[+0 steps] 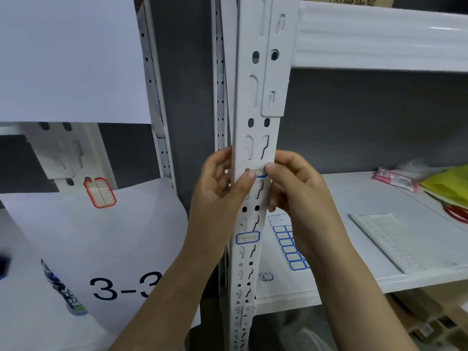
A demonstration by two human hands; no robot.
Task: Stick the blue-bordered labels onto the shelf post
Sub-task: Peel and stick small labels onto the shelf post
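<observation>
Post (258, 133): one, white, slotted, long axis upright, top leaning toward one o'clock. Labels on it: two, long axes crosswise. The upper label (260, 172) is under both thumbs, mostly hidden; the lower label (247, 238) is at six o'clock from it. Left hand (220, 191), right hand (291, 191): each clasps the post, thumb in front, fingers probably behind. Label sheet (288, 247): one, at four o'clock.

White painted metal shelf post (255, 102), smooth, semi-gloss; matt paper labels (247, 238).
</observation>
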